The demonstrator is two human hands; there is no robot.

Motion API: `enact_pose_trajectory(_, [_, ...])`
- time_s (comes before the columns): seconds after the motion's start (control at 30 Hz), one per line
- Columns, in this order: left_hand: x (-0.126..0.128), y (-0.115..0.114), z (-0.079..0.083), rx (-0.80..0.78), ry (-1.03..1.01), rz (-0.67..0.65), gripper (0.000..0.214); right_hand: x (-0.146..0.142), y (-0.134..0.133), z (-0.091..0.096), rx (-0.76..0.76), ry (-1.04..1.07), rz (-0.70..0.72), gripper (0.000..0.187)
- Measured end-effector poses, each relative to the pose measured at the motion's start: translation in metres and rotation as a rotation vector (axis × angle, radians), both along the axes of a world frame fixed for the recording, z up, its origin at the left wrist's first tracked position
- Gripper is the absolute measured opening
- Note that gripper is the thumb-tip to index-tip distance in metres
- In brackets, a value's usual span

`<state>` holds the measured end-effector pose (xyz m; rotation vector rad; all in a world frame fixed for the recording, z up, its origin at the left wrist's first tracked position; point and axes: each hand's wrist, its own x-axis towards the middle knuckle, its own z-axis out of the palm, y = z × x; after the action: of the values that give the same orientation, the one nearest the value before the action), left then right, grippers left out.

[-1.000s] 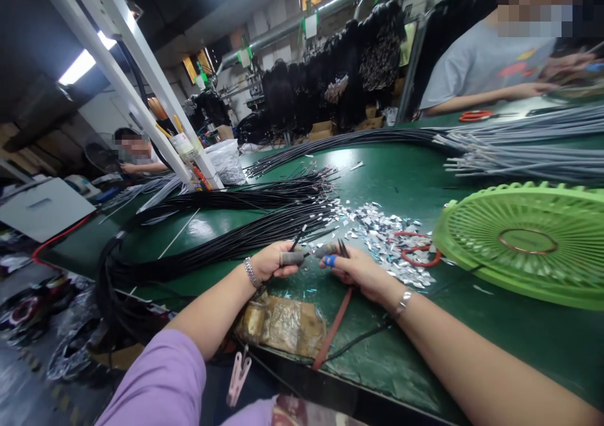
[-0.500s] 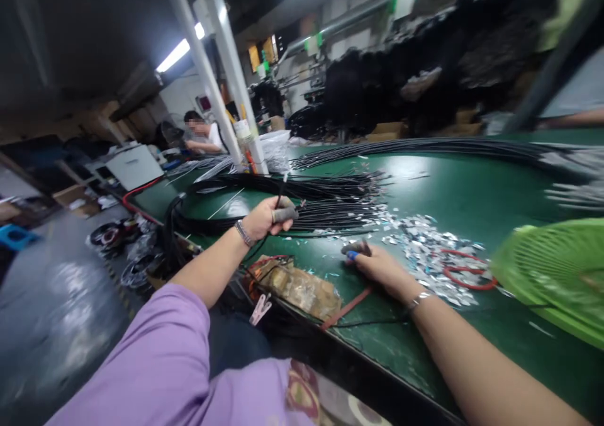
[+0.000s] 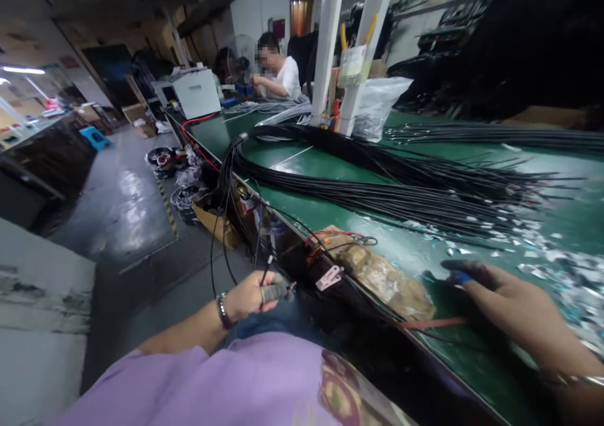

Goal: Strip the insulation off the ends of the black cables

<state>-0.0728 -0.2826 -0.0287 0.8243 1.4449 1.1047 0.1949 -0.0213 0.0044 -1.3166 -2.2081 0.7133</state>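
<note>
My left hand, with grey coverings on its fingers, is closed around a black cable beyond the table's front edge. The cable's pale end sticks up above the fist. Low over the green table, my right hand has its blue-covered thumb close against dark-covered fingers; whatever lies between them is hidden. A long bundle of black cables bends across the table behind both hands. Silvery scraps are scattered to the right of the cable ends.
A flattened brown packet lies along the table edge, where a pink clip is fixed. White posts rise from the table beside a clear plastic bag. A co-worker sits at the far end. Coils lie on the floor.
My view has swung left. My left hand, still holding the cable, has moved from above the table back towards my body, past its edge. My right hand keeps much the same pose.
</note>
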Motion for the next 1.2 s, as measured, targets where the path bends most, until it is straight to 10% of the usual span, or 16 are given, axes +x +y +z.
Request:
enact_pose_trajectory(0.13, [0.009,0.013,-0.029,-0.052,-0.220,0.017,0.056,0.002,-0.043,0.011,0.026,0.117,0.031,0.018])
enact_pose_trajectory(0.33, [0.012,0.030,-0.028,-0.043,-0.331,-0.108,0.055,-0.029,-0.133,-0.014,0.045,0.279,0.566,0.014])
enact_pose_trajectory(0.43, [0.014,0.032,-0.029,-0.053,-0.331,-0.145,0.053,-0.051,-0.154,-0.036,0.035,0.228,0.516,0.014])
enact_pose_trajectory(0.67, [0.017,0.032,-0.033,-0.096,-0.313,-0.237,0.051,-0.072,-0.163,-0.074,0.107,0.182,0.411,0.008])
enact_pose_trajectory(1.03, [0.015,0.032,-0.037,-0.111,-0.317,-0.245,0.051,-0.082,-0.160,-0.071,0.452,0.224,0.501,0.016])
enact_pose_trajectory(1.2, [0.008,0.035,-0.036,-0.145,-0.297,-0.387,0.053,-0.082,-0.162,-0.059,0.019,0.334,0.530,0.015])
